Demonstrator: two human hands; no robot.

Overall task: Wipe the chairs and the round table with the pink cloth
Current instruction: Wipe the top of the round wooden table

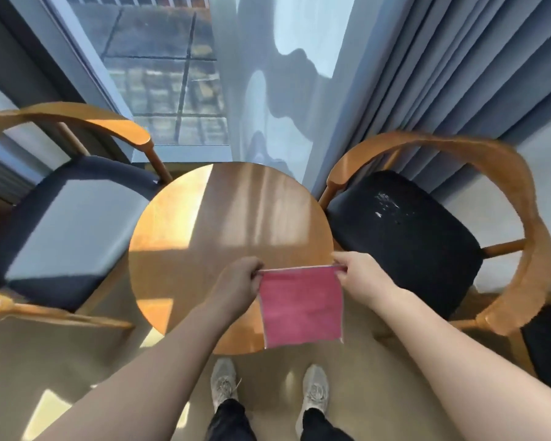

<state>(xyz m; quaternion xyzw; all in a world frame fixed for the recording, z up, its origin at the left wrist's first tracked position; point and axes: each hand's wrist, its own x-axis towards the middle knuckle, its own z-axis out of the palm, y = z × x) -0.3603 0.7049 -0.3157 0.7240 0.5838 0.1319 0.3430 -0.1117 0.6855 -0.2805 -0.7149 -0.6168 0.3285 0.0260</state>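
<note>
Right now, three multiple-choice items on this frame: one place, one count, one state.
1. The pink cloth is: A hanging over the round table's near edge; B spread flat on it; C draped on a chair.
2. Hands holding the cloth: A none; B one; C two.
3. The right chair's seat is: A spotless; B flecked with white specks; C under the cloth.

Answers: 1 A, it hangs from its top edge; 2 C, left hand and right hand each pinch a top corner; 3 B, specks show near its back.
</note>
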